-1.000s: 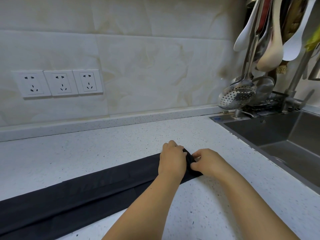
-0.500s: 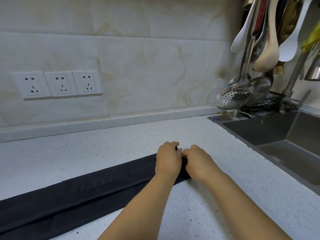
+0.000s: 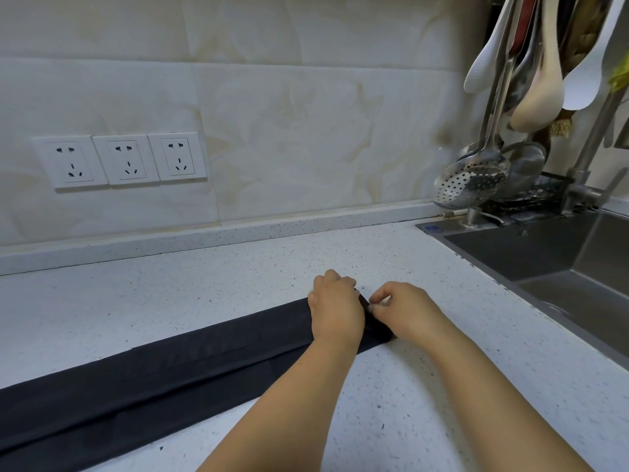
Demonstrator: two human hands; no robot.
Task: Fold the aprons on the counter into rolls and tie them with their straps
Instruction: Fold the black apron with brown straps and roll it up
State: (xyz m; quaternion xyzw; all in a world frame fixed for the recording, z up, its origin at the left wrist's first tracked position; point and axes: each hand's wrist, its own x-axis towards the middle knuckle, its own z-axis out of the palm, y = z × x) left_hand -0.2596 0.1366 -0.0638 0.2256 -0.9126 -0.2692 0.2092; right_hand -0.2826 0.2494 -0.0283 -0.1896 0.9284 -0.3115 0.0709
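One long black fabric apron [image 3: 204, 362], folded into a flat strip, lies on the white speckled counter [image 3: 408, 420]. Its long axis runs from lower left up toward the single steel sink [image 3: 561, 267]. Two hands work its right end: the left hand [image 3: 335, 311] curls over it and the right hand [image 3: 405, 310] pinches it. Three white wall sockets [image 3: 126, 160] sit behind.

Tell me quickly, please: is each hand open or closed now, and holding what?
Left hand: closed, gripping the black apron at its end.
Right hand: closed, pinching the same end.
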